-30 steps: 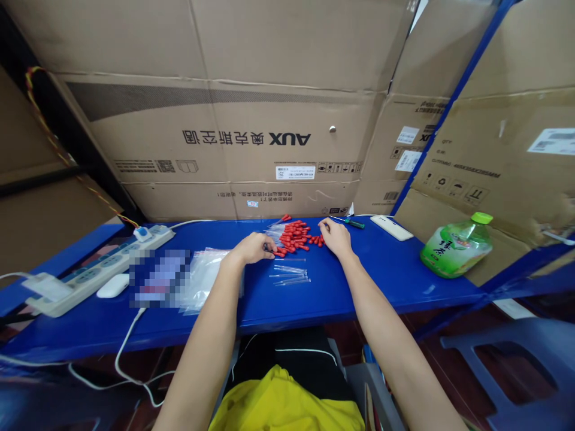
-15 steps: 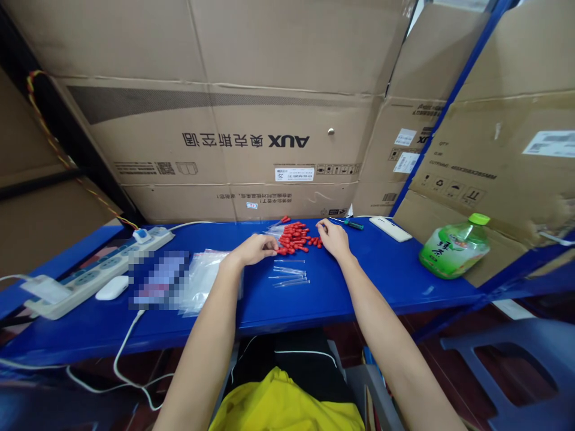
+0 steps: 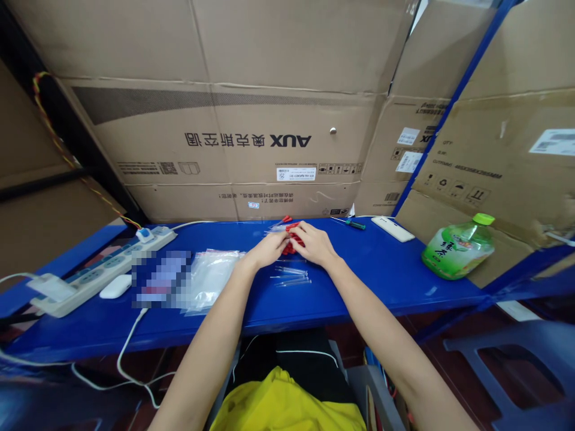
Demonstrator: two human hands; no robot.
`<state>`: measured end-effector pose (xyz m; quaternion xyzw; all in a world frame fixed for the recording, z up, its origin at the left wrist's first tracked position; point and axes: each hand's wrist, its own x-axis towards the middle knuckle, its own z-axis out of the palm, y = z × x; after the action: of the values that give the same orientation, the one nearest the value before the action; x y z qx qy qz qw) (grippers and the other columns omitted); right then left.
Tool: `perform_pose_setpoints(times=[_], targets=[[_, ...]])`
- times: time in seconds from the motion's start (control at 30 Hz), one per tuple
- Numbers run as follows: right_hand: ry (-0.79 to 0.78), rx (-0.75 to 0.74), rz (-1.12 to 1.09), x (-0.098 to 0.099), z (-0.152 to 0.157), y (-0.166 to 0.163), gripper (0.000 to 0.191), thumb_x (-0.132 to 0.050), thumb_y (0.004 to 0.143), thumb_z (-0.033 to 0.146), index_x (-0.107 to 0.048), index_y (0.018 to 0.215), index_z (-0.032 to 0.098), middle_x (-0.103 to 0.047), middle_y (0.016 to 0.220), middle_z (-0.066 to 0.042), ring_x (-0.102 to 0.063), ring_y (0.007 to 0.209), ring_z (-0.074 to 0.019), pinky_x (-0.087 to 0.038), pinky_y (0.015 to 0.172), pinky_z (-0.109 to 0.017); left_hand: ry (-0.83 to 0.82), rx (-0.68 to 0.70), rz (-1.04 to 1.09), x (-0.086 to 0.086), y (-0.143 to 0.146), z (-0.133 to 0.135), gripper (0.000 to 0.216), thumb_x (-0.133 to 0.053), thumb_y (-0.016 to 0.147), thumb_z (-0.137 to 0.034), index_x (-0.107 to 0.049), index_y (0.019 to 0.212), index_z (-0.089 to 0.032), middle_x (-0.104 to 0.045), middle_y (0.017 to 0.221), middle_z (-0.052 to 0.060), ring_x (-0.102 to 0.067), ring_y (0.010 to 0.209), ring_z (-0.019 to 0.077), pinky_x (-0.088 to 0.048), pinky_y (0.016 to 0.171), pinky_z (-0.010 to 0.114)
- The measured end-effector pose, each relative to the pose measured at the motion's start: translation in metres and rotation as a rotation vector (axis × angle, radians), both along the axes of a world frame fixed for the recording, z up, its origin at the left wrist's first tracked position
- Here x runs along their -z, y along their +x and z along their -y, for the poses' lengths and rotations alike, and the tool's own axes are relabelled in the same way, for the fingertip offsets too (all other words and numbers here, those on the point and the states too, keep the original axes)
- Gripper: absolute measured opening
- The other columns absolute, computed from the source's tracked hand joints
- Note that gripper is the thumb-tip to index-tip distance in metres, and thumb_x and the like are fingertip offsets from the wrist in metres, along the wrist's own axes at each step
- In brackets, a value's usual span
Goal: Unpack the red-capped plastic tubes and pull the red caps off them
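Over a pile of red rubber bulbs (image 3: 295, 246), my left hand (image 3: 269, 248) and my right hand (image 3: 315, 242) meet with their fingertips almost touching. Both hands have bent, closed fingers. What is pinched between them is too small and covered to make out. My right hand hides much of the pile. Clear thin tubes fan out at its left side, so these look like droppers; one red-ended dropper (image 3: 286, 219) lies behind the left hand. Several loose clear tubes (image 3: 291, 275) lie on the blue table (image 3: 332, 299) in front of the hands.
To the left lie clear plastic bags (image 3: 213, 278), a blurred-out phone (image 3: 162, 278), a white case (image 3: 115, 287) and a power strip (image 3: 112, 263). At the right are a screwdriver (image 3: 354, 224), a white flat device (image 3: 393, 228) and a green drink bottle (image 3: 457, 248). Cardboard (image 3: 251, 108) walls the back.
My right hand has moved left from the pile's right side onto the red bulbs. My left hand has shifted slightly right and up, so the two hands now meet. The loose tubes stay put.
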<state>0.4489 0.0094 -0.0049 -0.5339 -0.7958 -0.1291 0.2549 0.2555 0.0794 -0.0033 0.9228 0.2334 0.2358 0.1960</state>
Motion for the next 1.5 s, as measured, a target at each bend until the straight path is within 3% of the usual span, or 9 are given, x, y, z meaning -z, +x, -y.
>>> perform_pose_setpoints(times=[0.2,0.43,0.8,1.5], targets=[[0.009,0.047,0.15,0.002,-0.004,-0.005,0.026,-0.042,0.107,0.034,-0.063,0.108,0.017,-0.069,0.111,-0.012,-0.061,0.102,-0.0226,-0.043,0.083,-0.03,0.078,-0.116,-0.048,-0.004,-0.001,0.001,0.032,-0.039,0.105,-0.03,-0.067,0.101,-0.017,-0.075,0.1,0.011,-0.07,0.094,0.0235,-0.05,0.087,0.032],[0.011,0.065,0.163,0.002,-0.005,-0.006,0.022,-0.045,0.103,0.029,-0.063,0.101,0.018,-0.073,0.104,-0.01,-0.063,0.093,-0.0214,-0.04,0.081,-0.03,0.122,-0.162,-0.138,-0.009,-0.003,0.006,0.036,-0.036,0.107,-0.037,-0.068,0.108,-0.021,-0.076,0.102,0.01,-0.071,0.092,0.0235,-0.047,0.078,0.029],[0.058,0.122,0.11,0.001,-0.006,0.0,0.021,-0.051,0.093,0.03,-0.067,0.102,0.019,-0.075,0.102,-0.01,-0.063,0.091,-0.0225,-0.038,0.077,-0.031,0.172,-0.131,-0.146,-0.015,0.001,0.008,0.039,-0.034,0.107,-0.038,-0.069,0.108,-0.022,-0.076,0.101,0.008,-0.07,0.09,0.0215,-0.046,0.078,0.028],[0.007,0.24,0.067,-0.004,-0.007,0.004,0.028,-0.051,0.091,0.037,-0.069,0.1,0.017,-0.076,0.098,-0.012,-0.064,0.087,-0.0237,-0.037,0.073,-0.03,0.152,-0.095,-0.081,-0.02,0.006,0.007,0.042,-0.033,0.108,-0.04,-0.07,0.116,-0.022,-0.076,0.101,0.007,-0.07,0.092,0.0209,-0.046,0.08,0.027]])
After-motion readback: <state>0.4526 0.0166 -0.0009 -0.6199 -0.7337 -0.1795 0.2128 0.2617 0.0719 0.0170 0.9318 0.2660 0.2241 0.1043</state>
